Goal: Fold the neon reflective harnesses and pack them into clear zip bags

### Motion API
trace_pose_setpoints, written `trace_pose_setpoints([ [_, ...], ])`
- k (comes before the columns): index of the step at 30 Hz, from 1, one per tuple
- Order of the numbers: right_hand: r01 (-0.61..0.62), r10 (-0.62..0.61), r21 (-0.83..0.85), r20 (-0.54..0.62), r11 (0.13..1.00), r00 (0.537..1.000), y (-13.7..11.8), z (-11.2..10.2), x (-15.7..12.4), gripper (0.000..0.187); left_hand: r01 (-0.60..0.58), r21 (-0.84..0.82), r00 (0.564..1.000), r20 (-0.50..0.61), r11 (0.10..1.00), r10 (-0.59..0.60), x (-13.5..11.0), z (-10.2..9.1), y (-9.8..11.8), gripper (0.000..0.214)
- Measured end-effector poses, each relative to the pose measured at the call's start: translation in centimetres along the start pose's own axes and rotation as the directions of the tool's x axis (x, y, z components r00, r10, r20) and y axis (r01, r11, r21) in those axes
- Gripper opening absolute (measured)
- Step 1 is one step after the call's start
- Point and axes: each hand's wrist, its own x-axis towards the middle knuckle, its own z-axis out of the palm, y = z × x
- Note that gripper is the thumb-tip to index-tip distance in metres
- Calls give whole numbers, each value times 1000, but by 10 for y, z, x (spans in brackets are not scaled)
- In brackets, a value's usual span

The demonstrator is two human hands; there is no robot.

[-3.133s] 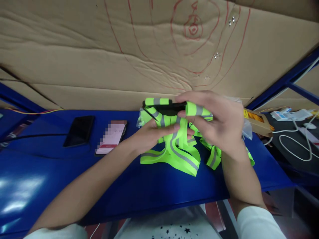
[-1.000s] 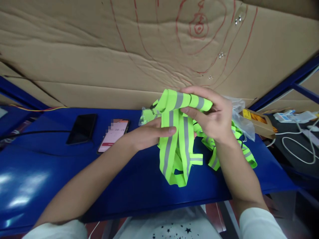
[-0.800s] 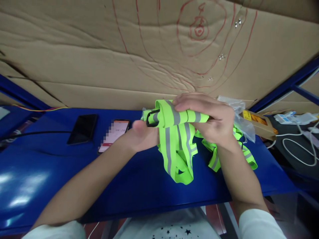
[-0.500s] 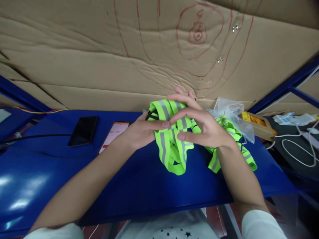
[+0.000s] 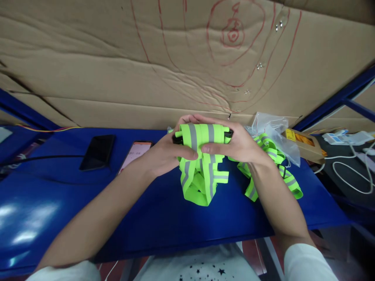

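Between both hands is a neon-green reflective strap [image 5: 202, 134] with grey stripes, folded at the top, its loops hanging down over the blue table. Black buckle parts poke out at both ends of the fold. My left hand [image 5: 166, 152] grips the left end, thumb across the front. On the right end, my right hand [image 5: 238, 144] is closed in the same way, its thumb pressed on the strap's face. The fingers of both hands go behind the fold and are partly hidden. More green reflective straps [image 5: 288, 181] lie in a heap behind my right forearm.
A clear plastic bag [image 5: 271, 125] and a cardboard box [image 5: 306, 144] stand at the back right. To the left lie a lit phone [image 5: 136, 152] and a dark phone [image 5: 97, 152] with a cable. Marked cardboard [image 5: 102, 78] walls the back of the blue table [image 5: 140, 222].
My right hand has come from in front of the strap, fingers spread, to close round its right end. The fold now lies flatter and level between both hands.
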Motion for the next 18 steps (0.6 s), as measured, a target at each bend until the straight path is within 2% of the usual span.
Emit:
trace_pose_setpoints([
  [5, 28, -29, -33, -22, 999, 999, 2, 2, -1, 40, -64, -30, 997, -53, 997, 63, 0, 2, 0, 62],
  [7, 51, -55, -33, -103, 998, 993, 2, 4, -2, 31, -76, -34, 997, -2, 996, 76, -1, -2, -1, 66],
  [11, 95, -91, 3, -272, 995, 958, -3, 11, -5, 21, -60, 54, 987, 154, 997, 51, 0, -10, -7, 50],
  [15, 121, -128, -41, -320, 992, 939, -10, 16, -11, 25, 46, 152, 966, 245, 987, -83, 4, -9, -16, 42],
  [18, 150, -196, -191, -250, 970, 948, -15, 12, -16, 36, 84, 165, 955, 268, 983, -127, 6, -9, -18, 32],
])
